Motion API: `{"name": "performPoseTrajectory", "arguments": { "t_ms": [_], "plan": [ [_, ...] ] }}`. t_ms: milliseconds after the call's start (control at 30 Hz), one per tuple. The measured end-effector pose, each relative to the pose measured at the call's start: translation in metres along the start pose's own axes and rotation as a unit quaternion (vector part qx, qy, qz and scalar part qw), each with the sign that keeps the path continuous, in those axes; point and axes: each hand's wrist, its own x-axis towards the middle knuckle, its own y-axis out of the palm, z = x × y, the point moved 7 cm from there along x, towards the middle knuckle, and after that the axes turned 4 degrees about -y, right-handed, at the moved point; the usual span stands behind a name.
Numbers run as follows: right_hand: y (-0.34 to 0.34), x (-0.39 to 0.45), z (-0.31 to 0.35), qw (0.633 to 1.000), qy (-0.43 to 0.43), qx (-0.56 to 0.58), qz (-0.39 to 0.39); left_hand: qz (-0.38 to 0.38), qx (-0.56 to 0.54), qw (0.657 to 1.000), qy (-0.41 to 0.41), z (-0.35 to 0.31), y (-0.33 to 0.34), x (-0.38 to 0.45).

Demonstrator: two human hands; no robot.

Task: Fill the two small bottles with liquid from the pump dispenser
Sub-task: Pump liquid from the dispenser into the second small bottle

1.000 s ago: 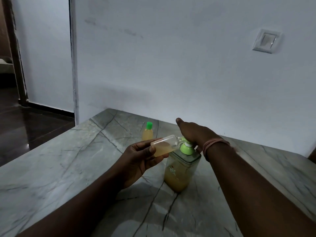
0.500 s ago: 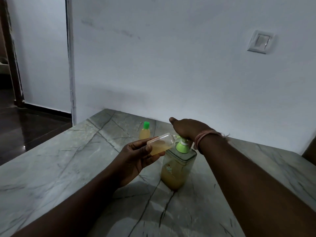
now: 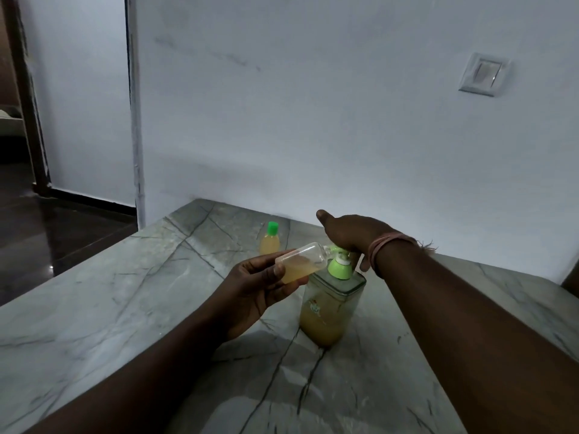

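Note:
My left hand (image 3: 257,286) holds a small clear bottle (image 3: 300,261) tilted on its side, uncapped, partly filled with yellow liquid, its mouth at the dispenser's spout. The pump dispenser (image 3: 329,305) is a square clear bottle with a green collar (image 3: 339,268) and yellow liquid in its lower part. My right hand (image 3: 351,233) lies palm down on the pump head, fingers stretched out, and hides it. A second small bottle (image 3: 269,241) with a green cap, full of yellow liquid, stands upright behind on the counter.
All stands on a grey marble counter (image 3: 109,292) that meets a white wall at the back. A light switch (image 3: 482,75) sits on the wall at upper right. The counter's left edge drops to a dark floor (image 3: 47,236) by a doorway.
My right hand's palm has lifted slightly, showing more of the green pump collar. The small bottle stays at the spout. The view has shifted a little.

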Motion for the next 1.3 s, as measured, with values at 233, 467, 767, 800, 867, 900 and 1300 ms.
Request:
{"name": "performPoseTrajectory", "arguments": {
  "t_ms": [233,467,767,800,867,900,1300],
  "plan": [
    [0.014,0.005,-0.011,0.998,0.023,0.060,0.002,0.008,0.002,1.000,-0.001,0.002,-0.002,0.001],
    [0.005,-0.007,-0.002,1.000,0.013,0.016,0.018,-0.001,0.004,1.000,0.001,0.001,-0.001,0.000],
    [0.011,0.007,-0.009,0.999,0.013,0.038,0.003,-0.010,0.009,1.000,-0.003,0.002,-0.005,0.002],
    [0.014,0.008,-0.011,0.999,0.017,0.045,0.005,-0.008,0.009,1.000,-0.003,0.002,-0.004,0.002],
    [0.015,0.008,-0.012,0.999,0.023,0.048,0.003,-0.006,0.007,1.000,-0.003,0.002,-0.003,0.001],
    [0.015,0.009,-0.012,0.999,0.023,0.049,0.002,-0.007,0.005,1.000,-0.002,0.001,-0.004,0.001],
    [0.011,0.008,-0.010,0.999,0.017,0.042,0.002,0.001,-0.002,1.000,0.004,0.002,-0.003,0.002]
  ]
}}
